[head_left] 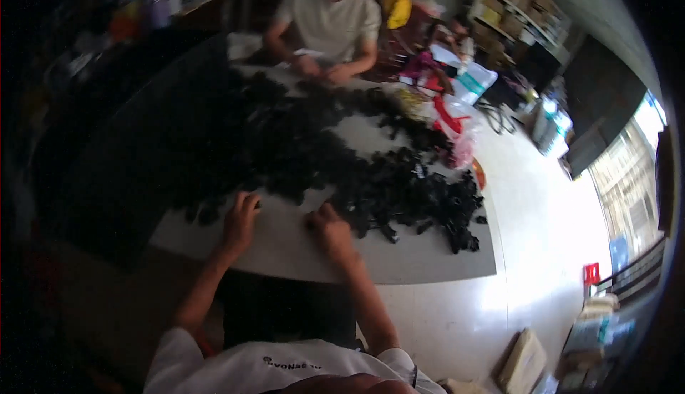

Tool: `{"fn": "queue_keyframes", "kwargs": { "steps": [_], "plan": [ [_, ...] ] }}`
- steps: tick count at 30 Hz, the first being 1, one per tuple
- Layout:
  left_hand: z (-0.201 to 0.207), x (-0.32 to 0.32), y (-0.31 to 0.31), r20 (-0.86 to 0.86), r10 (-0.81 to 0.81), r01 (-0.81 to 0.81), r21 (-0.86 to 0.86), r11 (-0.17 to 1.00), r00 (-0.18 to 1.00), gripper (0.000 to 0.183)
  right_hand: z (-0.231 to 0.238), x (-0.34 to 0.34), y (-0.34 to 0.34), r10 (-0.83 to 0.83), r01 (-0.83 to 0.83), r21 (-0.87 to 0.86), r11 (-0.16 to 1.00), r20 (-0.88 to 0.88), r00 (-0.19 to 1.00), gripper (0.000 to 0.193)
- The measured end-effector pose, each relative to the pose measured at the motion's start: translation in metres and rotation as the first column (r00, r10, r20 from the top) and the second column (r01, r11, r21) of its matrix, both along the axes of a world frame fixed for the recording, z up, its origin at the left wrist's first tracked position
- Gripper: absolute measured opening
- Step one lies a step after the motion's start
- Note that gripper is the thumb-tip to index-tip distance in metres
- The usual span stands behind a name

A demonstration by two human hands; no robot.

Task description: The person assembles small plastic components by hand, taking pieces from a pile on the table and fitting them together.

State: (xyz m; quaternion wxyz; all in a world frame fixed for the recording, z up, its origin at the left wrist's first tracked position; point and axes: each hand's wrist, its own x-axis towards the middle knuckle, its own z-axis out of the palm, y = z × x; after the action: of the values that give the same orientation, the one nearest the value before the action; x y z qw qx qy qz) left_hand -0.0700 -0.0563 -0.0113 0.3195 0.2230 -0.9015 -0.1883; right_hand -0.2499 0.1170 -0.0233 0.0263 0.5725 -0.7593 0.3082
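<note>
Heaped across the light table (282, 248) lie a great many small black pieces (282, 144); blur and dim light keep me from telling their kind. At the near side of the heap my left hand (240, 219) is closed, thumb and fingers pinching a small black piece that peeks out at the fingertips. My right hand (332, 231), a short way to its right, has its fingers curled round another dark piece, mostly hidden. Both hands are just above the bare front strip of the table, apart from each other.
Across the table a person (332, 23) in a light shirt has both hands together over the heap's far edge. Plastic bags (464, 134) crowd the right far corner. Shelves with boxes (517, 9) stand behind. A tan package (522, 362) lies on the floor (535, 251) at the right.
</note>
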Motion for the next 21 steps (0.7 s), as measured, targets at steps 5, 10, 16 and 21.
{"fn": "queue_keyframes", "kwargs": {
  "steps": [5, 10, 16, 21],
  "plan": [
    [-0.009, -0.014, 0.006, -0.081, -0.091, 0.111, 0.296, 0.949, 0.993, 0.029, -0.002, 0.008, -0.004, -0.072, 0.067, -0.092, 0.994, -0.058, 0.996, 0.025],
    [-0.015, -0.030, 0.006, -0.169, -0.085, 0.150, 0.417, 0.896, 0.982, 0.028, 0.013, 0.003, -0.011, -0.010, 0.003, 0.102, 0.995, 0.065, 0.998, 0.019],
    [-0.016, -0.035, 0.015, -0.410, -0.061, 0.345, 0.667, 0.661, 0.910, 0.024, 0.000, 0.007, -0.009, 0.004, 0.013, -0.159, 0.987, 0.108, 0.994, 0.022],
    [-0.024, -0.035, 0.041, -0.440, -0.052, 0.408, 0.774, 0.484, 0.897, 0.027, 0.016, 0.004, 0.000, 0.141, -0.028, -0.351, 0.936, 0.302, 0.943, 0.026]
  ]
}}
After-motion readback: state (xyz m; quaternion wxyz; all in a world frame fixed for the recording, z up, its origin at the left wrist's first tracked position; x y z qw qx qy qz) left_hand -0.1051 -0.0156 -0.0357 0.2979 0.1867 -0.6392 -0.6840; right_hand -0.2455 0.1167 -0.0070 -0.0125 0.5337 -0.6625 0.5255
